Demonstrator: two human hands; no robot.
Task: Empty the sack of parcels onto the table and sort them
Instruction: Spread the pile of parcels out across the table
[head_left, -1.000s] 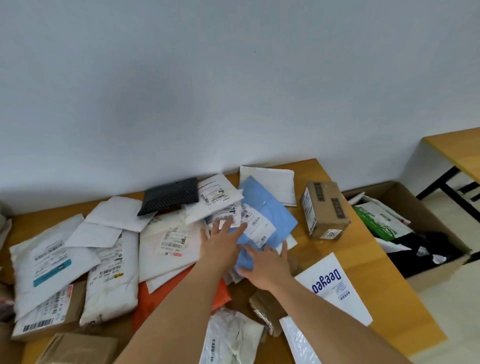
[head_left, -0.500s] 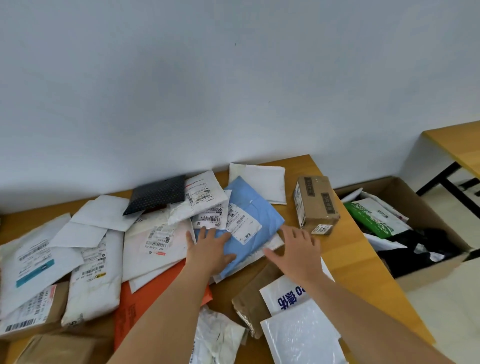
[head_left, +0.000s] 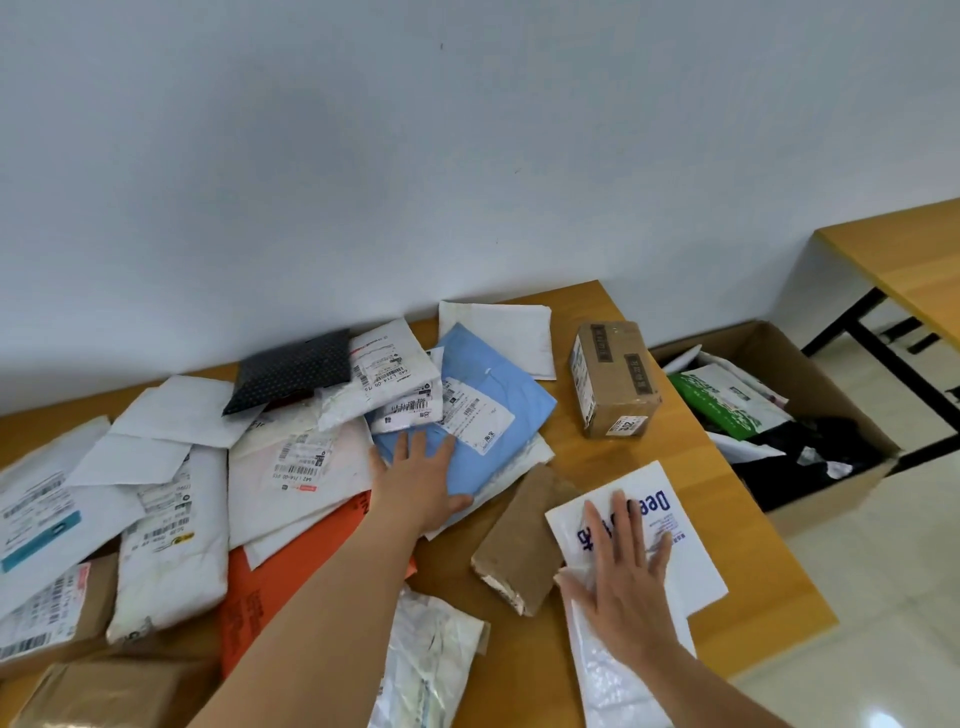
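left hand (head_left: 422, 486) flat with fingers spread, pressing on the near corner of a blue mailer (head_left: 480, 415), thumb out toward the right. right hand (head_left: 621, 577) flat too, fingers splayed wide, resting on a white bag (head_left: 670, 540) with blue lettering, palm over the joint with a clear bubble bag (head_left: 618, 675) below it. neither hand gripping anything.

between the two hands, a brown paper packet (head_left: 522, 545) lying on the bare table (head_left: 613, 467). beyond the right hand's fingertips, well apart, a taped brown box (head_left: 613, 376) standing near the table's far edge. under and behind the left hand's fingers, white labelled mailers overlapping the blue one; further back a black dotted pouch (head_left: 293, 369) and a plain white envelope (head_left: 501, 338) by the wall. under the left wrist, an orange mailer (head_left: 275, 582) poking out from beneath white bags (head_left: 171, 545). to the left of that forearm, more white bags with barcodes and brown parcels, partly cut off by the frame. near the left elbow, a crumpled pale bag (head_left: 431, 670), perhaps clear plastic.

off the table, out past the right hand, an open cardboard carton (head_left: 841, 405) on the floor holding green, white and black packages.
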